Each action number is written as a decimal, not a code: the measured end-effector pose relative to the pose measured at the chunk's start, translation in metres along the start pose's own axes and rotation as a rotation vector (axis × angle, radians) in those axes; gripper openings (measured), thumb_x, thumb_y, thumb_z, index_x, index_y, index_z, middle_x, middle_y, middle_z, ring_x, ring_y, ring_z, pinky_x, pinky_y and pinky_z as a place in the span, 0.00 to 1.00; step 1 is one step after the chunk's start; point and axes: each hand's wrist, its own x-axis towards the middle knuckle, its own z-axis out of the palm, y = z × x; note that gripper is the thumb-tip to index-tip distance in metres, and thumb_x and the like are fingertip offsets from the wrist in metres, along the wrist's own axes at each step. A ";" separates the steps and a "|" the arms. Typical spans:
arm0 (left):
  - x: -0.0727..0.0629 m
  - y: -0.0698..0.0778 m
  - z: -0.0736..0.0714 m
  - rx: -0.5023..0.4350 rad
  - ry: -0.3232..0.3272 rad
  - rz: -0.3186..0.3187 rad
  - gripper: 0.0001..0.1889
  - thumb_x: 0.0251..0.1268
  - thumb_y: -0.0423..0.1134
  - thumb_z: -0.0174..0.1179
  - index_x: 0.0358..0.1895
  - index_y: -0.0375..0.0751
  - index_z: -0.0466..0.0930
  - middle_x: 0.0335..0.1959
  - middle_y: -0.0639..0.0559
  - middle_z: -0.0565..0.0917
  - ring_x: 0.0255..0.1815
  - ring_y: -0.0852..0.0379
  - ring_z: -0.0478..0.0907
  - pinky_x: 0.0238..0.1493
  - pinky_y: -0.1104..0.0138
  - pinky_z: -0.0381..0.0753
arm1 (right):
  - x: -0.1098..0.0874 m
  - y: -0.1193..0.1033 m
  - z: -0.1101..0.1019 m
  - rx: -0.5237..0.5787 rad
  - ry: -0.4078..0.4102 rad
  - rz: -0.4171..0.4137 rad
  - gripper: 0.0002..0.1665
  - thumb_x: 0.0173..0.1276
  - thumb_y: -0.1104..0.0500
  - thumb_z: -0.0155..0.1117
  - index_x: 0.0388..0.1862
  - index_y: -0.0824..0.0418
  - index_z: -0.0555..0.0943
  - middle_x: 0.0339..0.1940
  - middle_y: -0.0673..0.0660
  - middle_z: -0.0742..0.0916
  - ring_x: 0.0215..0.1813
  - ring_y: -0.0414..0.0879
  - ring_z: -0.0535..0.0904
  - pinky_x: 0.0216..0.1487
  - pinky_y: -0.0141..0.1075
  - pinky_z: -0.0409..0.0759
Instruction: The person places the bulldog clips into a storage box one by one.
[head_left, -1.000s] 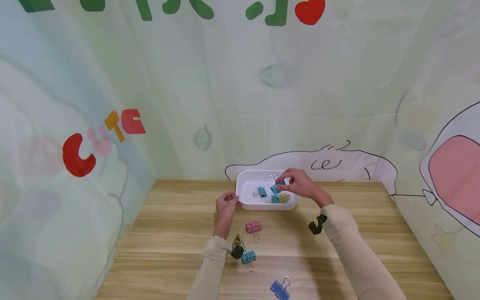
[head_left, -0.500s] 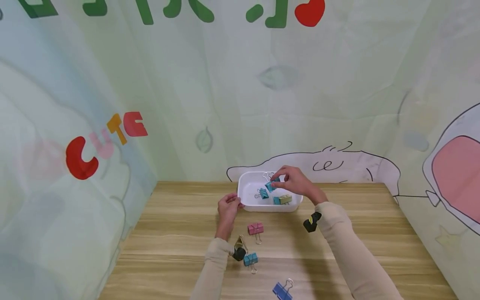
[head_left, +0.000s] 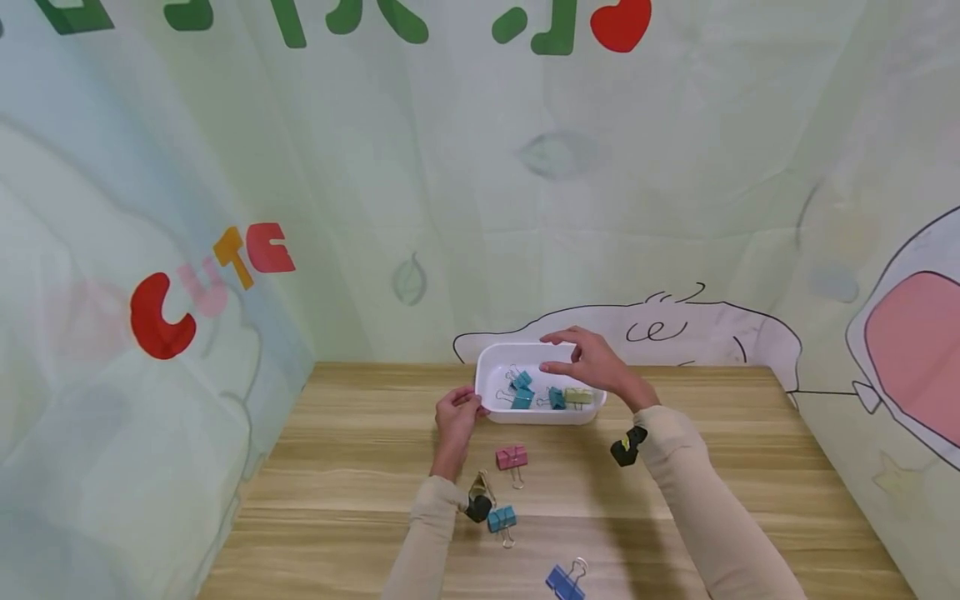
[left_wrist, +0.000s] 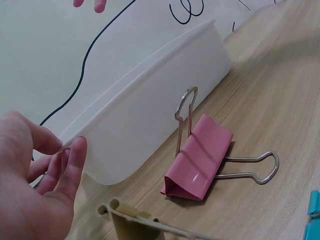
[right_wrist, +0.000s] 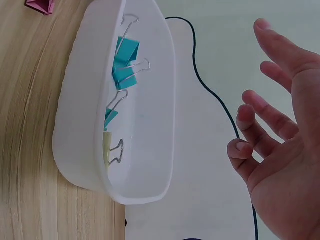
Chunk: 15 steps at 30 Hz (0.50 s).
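l hand (head_left: 456,417) pinches wht tray (head_left: 536,417), r hand (head_left: 595,364) above it.

Booth-like setting, cartoon-printed cloth walls (head_left: 480,208) on three sides, wood-grain table (head_left: 352,467)

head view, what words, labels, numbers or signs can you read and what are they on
"CUTE": coloured letters on the backdrop, at picture left.
Green characters along its top: cut off by the picture edge, unreadable.
White tray and binder clips: no text visible.
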 end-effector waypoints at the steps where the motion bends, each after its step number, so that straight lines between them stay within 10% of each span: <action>1: 0.000 0.000 0.000 0.004 0.002 0.001 0.14 0.68 0.21 0.60 0.56 0.22 0.79 0.46 0.36 0.80 0.39 0.44 0.84 0.42 0.64 0.93 | -0.001 0.001 0.000 0.002 0.002 -0.002 0.34 0.67 0.45 0.75 0.68 0.57 0.81 0.59 0.60 0.82 0.40 0.49 0.76 0.39 0.37 0.80; 15: 0.000 0.000 0.001 0.022 0.019 -0.021 0.14 0.69 0.22 0.60 0.55 0.24 0.79 0.47 0.37 0.80 0.47 0.35 0.83 0.40 0.67 0.92 | -0.028 0.001 0.004 0.009 -0.020 -0.022 0.37 0.66 0.42 0.76 0.69 0.55 0.80 0.61 0.59 0.83 0.42 0.52 0.77 0.35 0.36 0.80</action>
